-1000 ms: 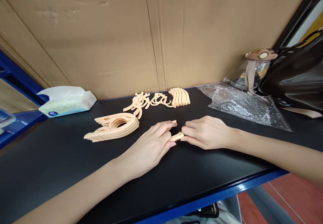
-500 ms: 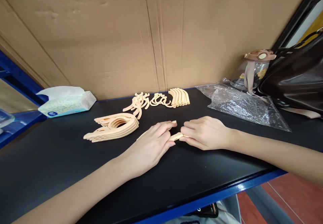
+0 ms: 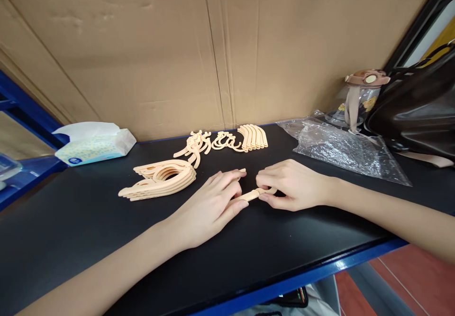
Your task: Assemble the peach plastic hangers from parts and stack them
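My left hand [image 3: 213, 206] is closed around a cream plastic hanger body [image 3: 250, 195], most of it hidden under the palm. At its right end, my right hand [image 3: 292, 185] pinches a small curved cream hook [image 3: 272, 190] that meets the body. Left of my hands lies a stack of folded hangers [image 3: 170, 186] in the same cream plastic. Behind are a jumbled pile of curved hanger arms [image 3: 196, 146], a few loose hooks [image 3: 223, 140] and a neat row of curved arms [image 3: 253, 136].
A tissue pack [image 3: 95, 146] stands at the back left. Crumpled clear plastic wrap [image 3: 341, 150] lies on the right, before a strapped water bottle [image 3: 366, 93] and a dark bag [image 3: 419, 102]. Cardboard [image 3: 149, 60] lines the back; a blue edge [image 3: 305, 278] borders the black tabletop [image 3: 249, 259].
My right fingers have shifted slightly and opened out around the hook, so more of it shows. More of the hanger body is visible between my hands.
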Available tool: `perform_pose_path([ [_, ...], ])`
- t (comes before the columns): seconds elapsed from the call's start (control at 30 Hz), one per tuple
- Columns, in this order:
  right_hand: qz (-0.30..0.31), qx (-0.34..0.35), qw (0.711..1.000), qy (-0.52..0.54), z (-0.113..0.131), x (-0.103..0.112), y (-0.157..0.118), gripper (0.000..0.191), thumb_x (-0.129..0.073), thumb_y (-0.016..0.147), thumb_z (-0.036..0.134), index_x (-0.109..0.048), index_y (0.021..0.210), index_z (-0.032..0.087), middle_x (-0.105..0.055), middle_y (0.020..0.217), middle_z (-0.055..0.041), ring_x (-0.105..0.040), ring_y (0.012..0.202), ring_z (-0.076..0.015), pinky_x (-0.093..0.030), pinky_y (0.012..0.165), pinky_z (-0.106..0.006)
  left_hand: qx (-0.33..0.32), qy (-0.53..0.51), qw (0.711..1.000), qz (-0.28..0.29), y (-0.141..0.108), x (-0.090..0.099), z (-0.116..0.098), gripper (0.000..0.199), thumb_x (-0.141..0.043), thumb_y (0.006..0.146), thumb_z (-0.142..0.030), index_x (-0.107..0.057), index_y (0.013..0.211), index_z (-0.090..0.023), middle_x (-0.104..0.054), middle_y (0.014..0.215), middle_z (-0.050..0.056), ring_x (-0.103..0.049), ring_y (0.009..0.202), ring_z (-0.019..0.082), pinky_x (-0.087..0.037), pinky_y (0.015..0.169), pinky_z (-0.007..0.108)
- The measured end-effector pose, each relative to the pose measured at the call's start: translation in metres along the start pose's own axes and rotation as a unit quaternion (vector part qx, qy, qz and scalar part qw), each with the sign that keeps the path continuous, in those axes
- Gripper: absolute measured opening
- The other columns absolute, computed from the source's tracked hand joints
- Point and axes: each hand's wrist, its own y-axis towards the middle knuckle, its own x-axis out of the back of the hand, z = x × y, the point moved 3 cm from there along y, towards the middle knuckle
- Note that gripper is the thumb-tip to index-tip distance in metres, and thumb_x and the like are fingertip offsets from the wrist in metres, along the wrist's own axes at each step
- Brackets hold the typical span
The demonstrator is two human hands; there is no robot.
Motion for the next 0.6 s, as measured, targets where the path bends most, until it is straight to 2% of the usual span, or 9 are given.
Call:
perform_pose_path([
  [0.13,0.011,-0.019,1.000,0.015,-0.005,0.007,0.000,0.011,-0.046,0.083,0.020,-0.045,0.072,0.018,-0.050,0.069,0.0016,-0.042,0.064,-0.0113,-0.029,0.061,-0.025,0.035,-0.049,0.998,0.018,-0.001,0.004,0.008,0.024,-0.030,0.100,-0.026,-0.053,0.100,-0.022,-0.042,0.141,0.005,-0.037,0.133,0.019,-0.037,0.107,0.038],
  [0.3,0.021,-0.030,0.999,0.005,-0.009,0.013,-0.001,0.007,-0.048,0.079,0.016,-0.046,0.072,0.018,-0.051,0.077,-0.0004,-0.042,0.071,-0.0132,-0.033,0.071,-0.028,0.037,-0.066,0.997,0.033,-0.001,0.002,0.018,0.027,-0.032,0.096,-0.015,-0.051,0.113,-0.024,-0.035,0.145,0.003,-0.037,0.133,0.018,-0.038,0.106,0.037],
  [0.43,0.028,-0.028,0.999,0.002,-0.008,0.013,-0.002,0.008,-0.050,0.079,0.016,-0.048,0.071,0.017,-0.053,0.084,-0.0024,-0.044,0.076,-0.0149,-0.034,0.075,-0.030,0.034,-0.096,0.995,0.001,0.000,-0.002,0.025,0.031,-0.033,0.094,-0.011,-0.053,0.113,-0.025,-0.039,0.142,0.002,-0.045,0.126,0.017,-0.041,0.102,0.034],
  [0.6,0.049,-0.033,0.998,0.013,-0.005,0.013,-0.003,0.010,-0.050,0.079,0.016,-0.046,0.070,0.017,-0.051,0.083,-0.0012,-0.044,0.077,-0.0141,-0.035,0.074,-0.029,0.034,-0.151,0.986,-0.064,0.005,-0.002,0.031,0.027,-0.037,0.094,-0.013,-0.062,0.095,-0.023,-0.056,0.120,0.004,-0.058,0.108,0.016,-0.048,0.090,0.031],
])
